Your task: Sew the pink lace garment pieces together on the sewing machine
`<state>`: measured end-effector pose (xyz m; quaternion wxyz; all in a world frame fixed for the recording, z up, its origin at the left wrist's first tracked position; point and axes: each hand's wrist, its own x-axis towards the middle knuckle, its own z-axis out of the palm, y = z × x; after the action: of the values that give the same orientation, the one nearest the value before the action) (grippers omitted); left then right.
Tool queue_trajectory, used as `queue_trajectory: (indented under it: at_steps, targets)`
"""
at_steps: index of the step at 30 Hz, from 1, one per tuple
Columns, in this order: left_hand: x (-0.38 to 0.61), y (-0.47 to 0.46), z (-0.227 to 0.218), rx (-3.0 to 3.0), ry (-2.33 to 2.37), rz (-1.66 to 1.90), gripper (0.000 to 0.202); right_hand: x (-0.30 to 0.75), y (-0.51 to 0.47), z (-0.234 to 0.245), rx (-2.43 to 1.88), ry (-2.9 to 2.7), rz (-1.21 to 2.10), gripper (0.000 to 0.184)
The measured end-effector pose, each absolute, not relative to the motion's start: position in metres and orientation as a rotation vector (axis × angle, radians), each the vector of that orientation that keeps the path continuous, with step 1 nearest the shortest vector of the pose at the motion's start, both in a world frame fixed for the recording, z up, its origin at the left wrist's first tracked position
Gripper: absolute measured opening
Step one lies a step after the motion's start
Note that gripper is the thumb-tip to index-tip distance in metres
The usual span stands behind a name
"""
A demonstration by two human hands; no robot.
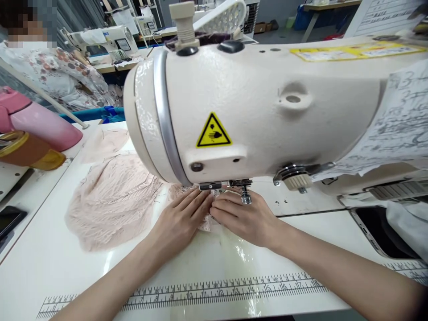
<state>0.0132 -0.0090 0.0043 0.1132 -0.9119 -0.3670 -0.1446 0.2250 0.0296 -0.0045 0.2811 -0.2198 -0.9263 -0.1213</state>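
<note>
A small piece of pale pink lace fabric [204, 224] lies under the needle area of a cream sewing machine [254, 102]. My left hand [179, 220] rests flat on this piece, fingers stretched toward the needle. My right hand [245, 217] is closed at the piece's right side, with curled fingers gripping its edge; the fingertips of both hands nearly meet. The machine head and my fingers hide much of the needle and the fabric. Left of my left hand, a larger pile of pale pink lace [113, 205] is spread on the white table [187, 263].
A printed ruler strip [207, 292] runs along the front edge. To the right lies a phone [377, 232]; at left are a pink bottle [47, 120], a brown-yellow cup [33, 151] and a dark phone [11, 220]. Behind, a person [63, 76] sits near another sewing machine [103, 42].
</note>
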Motion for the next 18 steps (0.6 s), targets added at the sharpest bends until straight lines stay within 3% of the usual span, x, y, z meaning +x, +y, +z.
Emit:
queue_trajectory:
  at_steps: [8,18]
  targets:
    - [0.003,-0.005,0.000,-2.742,-1.109,-0.443,0.047,0.221,0.025,-0.002,-0.536,-2.440,-0.354,0.023]
    - [-0.006,0.002,0.004,-2.792,-1.108,-0.416,0.055,0.210,0.027,-0.009,-0.424,-2.417,-0.341,0.016]
